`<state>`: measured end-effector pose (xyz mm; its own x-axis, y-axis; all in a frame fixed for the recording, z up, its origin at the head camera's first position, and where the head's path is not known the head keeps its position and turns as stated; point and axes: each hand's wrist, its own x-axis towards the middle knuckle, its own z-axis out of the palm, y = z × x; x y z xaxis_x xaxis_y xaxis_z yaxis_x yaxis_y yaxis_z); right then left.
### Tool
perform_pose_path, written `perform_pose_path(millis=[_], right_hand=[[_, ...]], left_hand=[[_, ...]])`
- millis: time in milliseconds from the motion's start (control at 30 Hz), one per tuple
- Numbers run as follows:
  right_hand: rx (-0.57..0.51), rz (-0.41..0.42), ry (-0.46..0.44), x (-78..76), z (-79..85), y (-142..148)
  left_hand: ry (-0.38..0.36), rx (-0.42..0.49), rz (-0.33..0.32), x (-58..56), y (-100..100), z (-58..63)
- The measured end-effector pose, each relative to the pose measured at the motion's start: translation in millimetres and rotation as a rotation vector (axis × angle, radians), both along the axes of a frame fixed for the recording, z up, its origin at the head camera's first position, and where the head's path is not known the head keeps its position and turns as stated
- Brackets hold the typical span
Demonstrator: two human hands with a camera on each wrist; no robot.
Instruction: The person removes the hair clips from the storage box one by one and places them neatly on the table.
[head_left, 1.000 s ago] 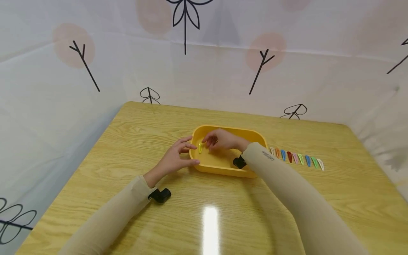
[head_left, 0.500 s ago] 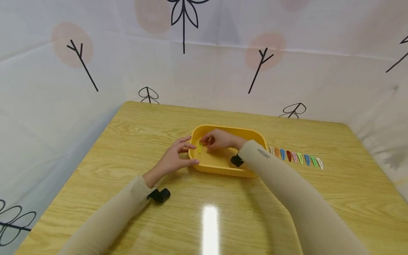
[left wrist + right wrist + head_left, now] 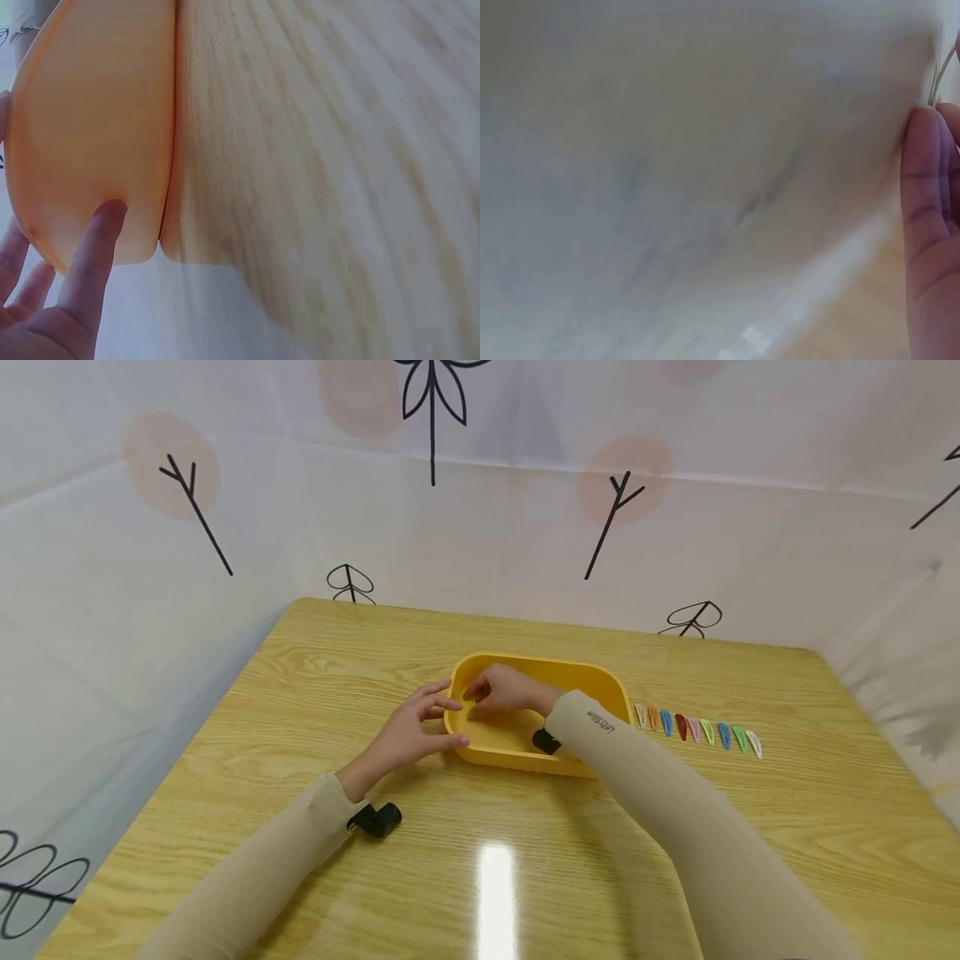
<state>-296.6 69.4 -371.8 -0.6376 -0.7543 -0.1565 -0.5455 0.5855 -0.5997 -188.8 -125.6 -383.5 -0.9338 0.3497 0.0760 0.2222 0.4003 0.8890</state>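
Note:
A yellow plastic tray (image 3: 525,762) with high walls stands on the wooden table. My left hand (image 3: 408,727) rests at its left end, fingers spread near the rim; in the left wrist view the thumb (image 3: 101,247) presses the outer wall. Inside the tray, my right hand (image 3: 510,687) reaches to the left end. Its thumb and fingertips pinch a yellow snap hair clip (image 3: 469,708), partly covered by the fingers. In the right wrist view the slim clip (image 3: 939,75) shows right at the fingertips.
To the right of the tray, several snap hair clips (image 3: 694,729) in different colours lie in a row on the table (image 3: 360,893). A patterned white cloth (image 3: 495,543) hangs behind the table. Black wrist cameras sit on both sleeves.
My right hand has moved left inside the tray, and its fingers have closed onto the yellow hair clip. My left hand has stayed at the tray's left end.

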Motion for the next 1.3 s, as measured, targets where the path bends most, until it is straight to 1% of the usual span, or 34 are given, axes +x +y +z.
perform_pose_path(millis=[233,400,567,733,900,1033,1300], right_hand=[[0.009,-0.018,-0.004,-1.0,-2.0,-1.0],[0.023,0.013,0.04,-0.2,0.4,-1.1],[0.041,0.022,0.024,0.4,2.2,-2.4],[0.057,-0.009,0.003,2.7,3.9,-5.8],[0.072,-0.036,0.036,4.9,4.8,-7.8],[0.066,-0.012,0.074,5.6,4.5,-7.5],[0.053,0.09,0.105,4.0,2.9,-5.2]], left_hand=[[0.007,0.001,0.003,0.3,-0.2,0.5],[0.005,0.001,0.004,-0.5,-0.4,0.9],[0.002,-0.002,0.005,-0.8,-0.7,0.8],[0.002,0.004,0.002,-0.6,-0.9,0.6],[0.001,0.008,-0.003,-1.0,-0.4,0.7],[-0.002,0.004,0.001,-0.9,-0.3,0.8],[0.0,-0.007,0.008,-0.7,0.5,0.3]])
